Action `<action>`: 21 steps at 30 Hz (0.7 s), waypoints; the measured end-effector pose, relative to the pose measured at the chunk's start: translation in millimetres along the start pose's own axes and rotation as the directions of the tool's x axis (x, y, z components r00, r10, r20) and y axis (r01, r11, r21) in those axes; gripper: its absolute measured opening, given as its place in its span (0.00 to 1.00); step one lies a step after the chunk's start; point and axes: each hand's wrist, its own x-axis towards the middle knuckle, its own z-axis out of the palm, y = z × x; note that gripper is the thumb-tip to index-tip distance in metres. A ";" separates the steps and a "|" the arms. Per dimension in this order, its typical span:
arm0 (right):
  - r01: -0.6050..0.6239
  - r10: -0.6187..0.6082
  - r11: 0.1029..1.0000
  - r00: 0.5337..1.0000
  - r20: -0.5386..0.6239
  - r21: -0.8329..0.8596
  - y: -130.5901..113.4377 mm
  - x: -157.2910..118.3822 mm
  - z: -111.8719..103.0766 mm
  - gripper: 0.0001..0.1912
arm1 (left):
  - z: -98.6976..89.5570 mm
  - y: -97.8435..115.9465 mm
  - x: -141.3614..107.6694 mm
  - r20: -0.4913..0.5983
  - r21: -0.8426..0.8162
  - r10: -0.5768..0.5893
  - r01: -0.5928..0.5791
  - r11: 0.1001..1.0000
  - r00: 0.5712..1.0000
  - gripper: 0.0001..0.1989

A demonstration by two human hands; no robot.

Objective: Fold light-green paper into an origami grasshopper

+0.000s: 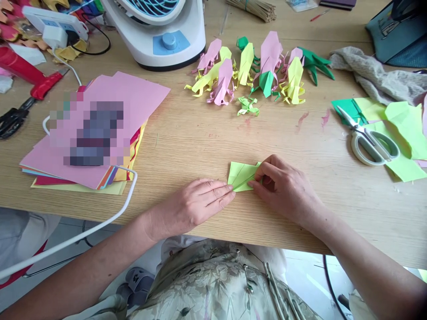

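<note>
A folded piece of light green paper [243, 172] lies on the wooden table near its front edge, with a crease running slantwise across it. My left hand [200, 202] rests flat with its fingers stretched out, the tips touching the paper's lower left corner. On the other side, my right hand [283, 186] pinches the paper's right part between thumb and forefinger. That pinched part is partly hidden behind the fingers.
Folded paper figures [245, 62] in pink, yellow and green stand at the back, before a white fan [167, 42]. Scissors [373, 142] lie on green paper sheets [405, 129] at right. Leftward are a coloured paper stack [140, 95], a white cable [125, 202] and a red glue gun [25, 66].
</note>
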 end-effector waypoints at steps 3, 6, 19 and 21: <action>0.008 -0.008 1.000 1.000 -0.008 0.003 1.0 0.3 0.4 0.06 | 1.1 1.4 -1.9 0.022 0.042 0.012 -0.012 0.999 1.000 0.19; 0.015 -0.015 1.000 1.000 -0.016 0.017 1.5 0.8 0.5 0.06 | 2.3 3.0 -1.8 0.013 0.053 0.002 -0.003 0.999 1.000 0.19; 0.011 -0.011 1.000 1.000 -0.018 -0.001 0.4 1.6 2.4 0.06 | -0.5 6.5 1.7 0.026 0.091 -0.015 0.012 0.996 1.000 0.18; 0.008 -0.008 1.000 1.000 -0.014 -0.011 -0.3 1.8 2.5 0.05 | -1.0 7.1 3.8 0.037 0.110 -0.021 0.016 0.994 0.999 0.17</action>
